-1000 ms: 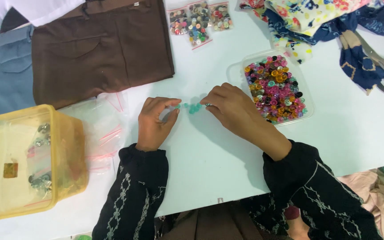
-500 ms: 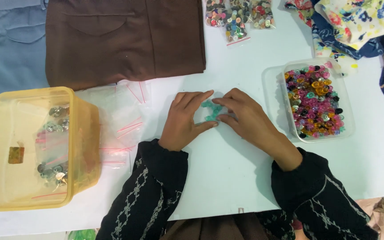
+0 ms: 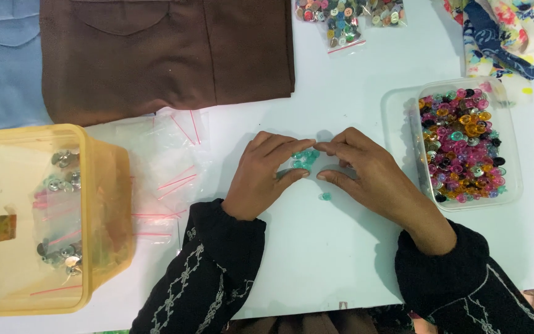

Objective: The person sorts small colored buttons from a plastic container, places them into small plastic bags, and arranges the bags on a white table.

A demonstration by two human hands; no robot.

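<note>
On the white bench both hands were close together over a small heap of teal buttons. The left hand had its fingers curved around the left side of the heap, and the right hand closed it from the other side, so the buttons seemed to be kept in one place and not allowed to roll away. The fingertips of both hands touched or nearly touched the heap, but whether either grip really pinched a button I could not tell, because the fingers hid it. One single teal button lay apart, just below the right thumb. To the right stood a clear plastic tray, open, full of mixed buttons in pink, orange, green and black. To the left stood a yellow plastic box, also open, which held small clear bags with grey and silver buttons inside. Between this box and the left hand lay some empty clear bags with red strips, flat on the bench. Folded brown cloth lay at the far side, next to blue cloth, and more filled bags of buttons were near the top edge.
</note>
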